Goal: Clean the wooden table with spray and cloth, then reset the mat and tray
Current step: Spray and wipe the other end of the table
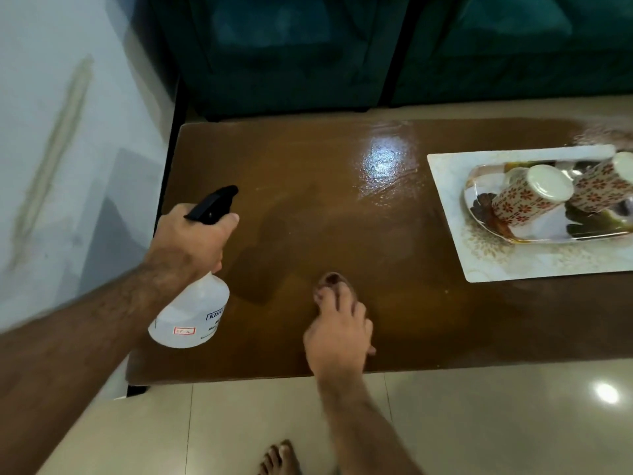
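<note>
Item one: wooden table [342,255], brown, glossy, lying across the middle of my view; a wet sheen is showing on its far central part.

Item two: spray bottle [191,313], translucent white body with a black trigger head and printed labels. I am seeing it held tilted above the table's left end, nozzle aiming toward the tabletop centre.

Item three: left hand [191,241], clenching round the neck of the spray bottle, a finger lying along the trigger.

Item four: right hand [337,323], resting low over the near-centre of the table, fingers pointing away from me and pressing together at the surface. Whether it is grasping anything I cannot tell; no cloth is showing clearly under it.

Item five: mat [507,258], pale rectangle with a faint gold pattern, lying flat on the table's right part.

Item six: tray [479,214], shiny with dark floral print, sitting on the mat.

Item seven: two cups [524,197], cream with red flower motifs, standing upside down on the tray, side by side, the farther one partly cut off by the frame edge.

Item eight: bare foot [279,457], standing on pale floor tiles below the table's near edge.

Item nine: dark green sofa [308,56], standing beyond the far edge.
</note>
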